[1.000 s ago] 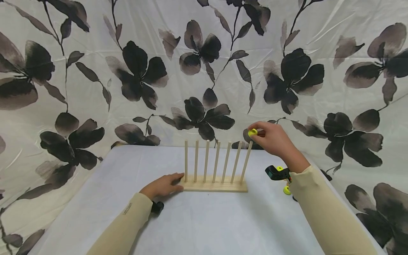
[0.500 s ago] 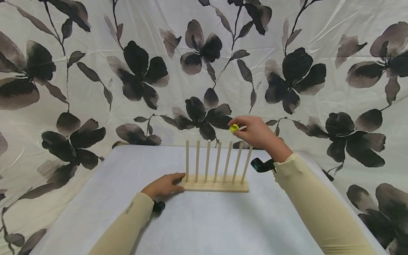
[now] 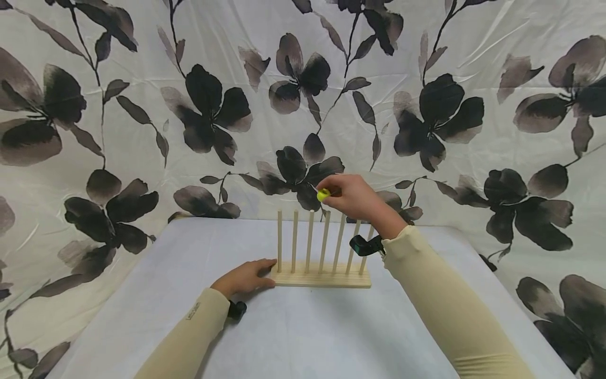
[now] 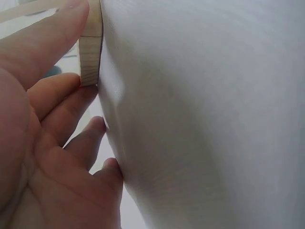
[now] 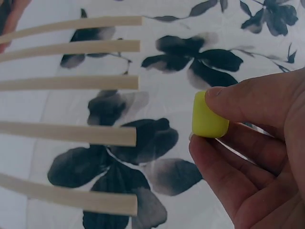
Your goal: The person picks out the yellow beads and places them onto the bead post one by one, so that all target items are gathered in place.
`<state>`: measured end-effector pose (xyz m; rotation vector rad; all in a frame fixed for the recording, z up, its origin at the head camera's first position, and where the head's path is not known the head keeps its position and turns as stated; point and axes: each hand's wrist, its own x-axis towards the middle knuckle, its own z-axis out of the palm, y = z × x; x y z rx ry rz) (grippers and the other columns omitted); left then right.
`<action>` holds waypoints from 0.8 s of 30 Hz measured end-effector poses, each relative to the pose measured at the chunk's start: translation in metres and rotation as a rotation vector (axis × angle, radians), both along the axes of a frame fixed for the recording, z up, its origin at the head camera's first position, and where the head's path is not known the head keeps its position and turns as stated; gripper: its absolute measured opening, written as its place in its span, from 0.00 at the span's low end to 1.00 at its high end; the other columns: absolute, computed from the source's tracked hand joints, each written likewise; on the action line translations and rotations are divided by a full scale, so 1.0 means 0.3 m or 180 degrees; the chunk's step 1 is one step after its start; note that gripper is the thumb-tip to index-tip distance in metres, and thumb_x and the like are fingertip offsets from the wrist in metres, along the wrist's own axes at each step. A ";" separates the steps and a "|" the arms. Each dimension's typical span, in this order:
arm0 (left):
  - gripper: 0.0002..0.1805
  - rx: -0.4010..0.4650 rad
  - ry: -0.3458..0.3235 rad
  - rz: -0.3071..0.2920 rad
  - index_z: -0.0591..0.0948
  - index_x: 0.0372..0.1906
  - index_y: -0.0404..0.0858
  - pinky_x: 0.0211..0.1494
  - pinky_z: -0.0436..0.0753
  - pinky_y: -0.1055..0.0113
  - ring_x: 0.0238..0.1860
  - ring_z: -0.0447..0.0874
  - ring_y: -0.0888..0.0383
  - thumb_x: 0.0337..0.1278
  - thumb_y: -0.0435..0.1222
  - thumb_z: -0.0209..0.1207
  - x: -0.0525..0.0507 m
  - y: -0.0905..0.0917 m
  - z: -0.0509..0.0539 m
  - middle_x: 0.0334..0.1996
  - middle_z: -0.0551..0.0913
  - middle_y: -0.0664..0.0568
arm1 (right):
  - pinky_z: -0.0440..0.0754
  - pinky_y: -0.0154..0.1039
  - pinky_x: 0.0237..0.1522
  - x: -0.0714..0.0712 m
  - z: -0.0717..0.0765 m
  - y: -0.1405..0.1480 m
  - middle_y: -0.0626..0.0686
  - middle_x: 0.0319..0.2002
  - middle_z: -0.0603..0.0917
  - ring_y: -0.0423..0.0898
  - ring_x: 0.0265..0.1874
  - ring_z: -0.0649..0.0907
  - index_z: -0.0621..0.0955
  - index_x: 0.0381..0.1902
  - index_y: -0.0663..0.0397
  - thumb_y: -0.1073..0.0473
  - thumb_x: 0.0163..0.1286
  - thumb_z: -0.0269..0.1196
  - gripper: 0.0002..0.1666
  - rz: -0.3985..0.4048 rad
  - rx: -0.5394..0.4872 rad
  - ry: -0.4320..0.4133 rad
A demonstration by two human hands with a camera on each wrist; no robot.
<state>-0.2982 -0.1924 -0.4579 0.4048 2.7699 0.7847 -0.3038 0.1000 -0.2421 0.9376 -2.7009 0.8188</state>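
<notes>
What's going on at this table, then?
A person's right hand is pinching a small, rounded, bright yellow piece just above a pale wooden rack with seven upright pegs. Their left hand grips the left end of the rack's base on the white-covered table. No yellow piece shows on any peg.

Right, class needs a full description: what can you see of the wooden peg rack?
The wooden peg rack is pale, with visible grain: a flat, rectangular base bearing a single row of seven slim, bare rods with blunt, flat-cut tips. It stands upright on the white tabletop. The left hand holds its left end between thumb and fingers.
</notes>
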 end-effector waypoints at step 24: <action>0.36 0.0083 -0.0055 0.0076 0.68 0.71 0.48 0.73 0.63 0.45 0.73 0.61 0.44 0.58 0.53 0.62 -0.016 -0.006 -0.017 0.70 0.68 0.47 | 0.84 0.38 0.50 -0.030 -0.063 -0.211 0.51 0.51 0.85 0.44 0.49 0.85 0.82 0.54 0.47 0.59 0.68 0.63 0.16 0.0282 -0.0051 -0.0222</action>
